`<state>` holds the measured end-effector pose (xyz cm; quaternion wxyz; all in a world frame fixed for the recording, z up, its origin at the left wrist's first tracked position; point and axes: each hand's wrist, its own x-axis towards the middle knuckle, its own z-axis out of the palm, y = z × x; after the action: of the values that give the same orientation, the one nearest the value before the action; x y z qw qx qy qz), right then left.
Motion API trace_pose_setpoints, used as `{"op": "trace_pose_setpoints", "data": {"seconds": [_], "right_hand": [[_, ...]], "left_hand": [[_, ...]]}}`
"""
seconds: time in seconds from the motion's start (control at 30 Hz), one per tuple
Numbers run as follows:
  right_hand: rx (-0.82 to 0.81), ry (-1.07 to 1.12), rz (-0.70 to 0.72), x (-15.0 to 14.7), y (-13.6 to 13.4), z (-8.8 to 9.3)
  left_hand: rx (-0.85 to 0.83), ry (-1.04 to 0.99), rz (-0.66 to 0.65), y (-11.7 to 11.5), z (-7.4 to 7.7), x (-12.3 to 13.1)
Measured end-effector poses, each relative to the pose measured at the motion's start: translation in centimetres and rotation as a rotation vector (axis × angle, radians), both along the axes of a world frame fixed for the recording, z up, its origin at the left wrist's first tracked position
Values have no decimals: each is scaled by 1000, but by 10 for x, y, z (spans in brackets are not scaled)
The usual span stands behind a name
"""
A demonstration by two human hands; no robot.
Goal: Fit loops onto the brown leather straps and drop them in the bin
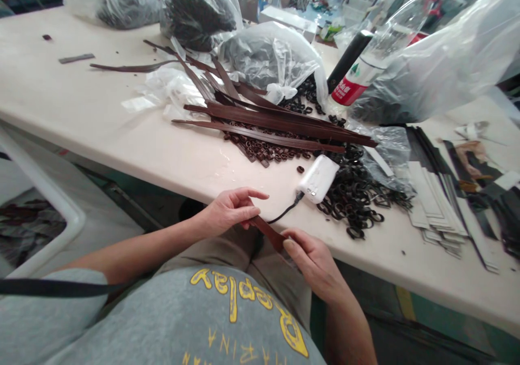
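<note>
Your left hand (231,210) pinches the brown strip (268,234), forefinger extended; your right hand (311,259) closes thumb-over on it, at six o'clock in your view. A loose pinch could drop it; the cord (286,213), at its one o'clock, might snag. It looks flat, smooth, leathery.

The pale cream tabletop (101,105) stretches across the space in whitish light, its front edge rounded. Below it lies a dim, greenish floor (430,306) with a yellow strip (405,302), and at its left stands a white tubular frame (75,213). Beyond its far edge, a cluttered, light-blue work area (314,12) shows blurred.
</note>
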<state>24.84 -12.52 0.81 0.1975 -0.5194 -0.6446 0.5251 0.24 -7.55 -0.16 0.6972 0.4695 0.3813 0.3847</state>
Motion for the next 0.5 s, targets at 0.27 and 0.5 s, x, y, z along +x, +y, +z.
{"op": "trace_pose_setpoints", "data": {"seconds": [0.27,0.5], "right_hand": [[27,6,45,-11,5,0],[95,-75,-24,5,-8,-7]], "left_hand": [[43,-25,-23,0,-2,-4],[-8,-40,-42,3,-4,-4]]}}
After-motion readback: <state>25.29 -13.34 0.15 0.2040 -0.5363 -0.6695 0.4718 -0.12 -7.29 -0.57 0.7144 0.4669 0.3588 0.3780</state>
